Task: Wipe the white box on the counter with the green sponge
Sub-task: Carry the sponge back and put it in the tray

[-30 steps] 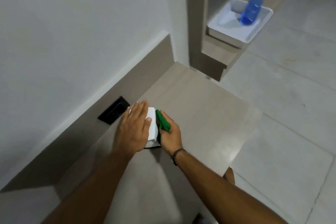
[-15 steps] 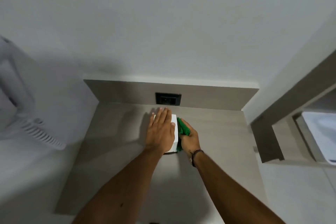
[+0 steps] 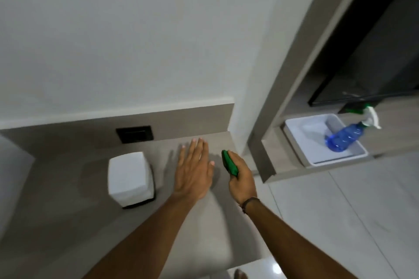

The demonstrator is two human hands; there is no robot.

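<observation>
The white box (image 3: 129,176) stands alone on the grey counter (image 3: 90,222), left of both hands. My left hand (image 3: 194,171) hovers flat over the counter to the right of the box, fingers apart, holding nothing. My right hand (image 3: 241,179) is further right, near the counter's right end, closed around the green sponge (image 3: 229,162), which sticks out above the fist. Neither hand touches the box.
A black wall socket (image 3: 134,134) sits in the backsplash behind the box. To the right, a lower shelf holds a white tray (image 3: 301,149) with a blue spray bottle (image 3: 344,139) lying in it. Pale floor tiles (image 3: 340,210) lie beyond the counter's right edge.
Both hands have come off the white box and moved right of it. The left hand no longer rests on the box; the sponge has left its side.
</observation>
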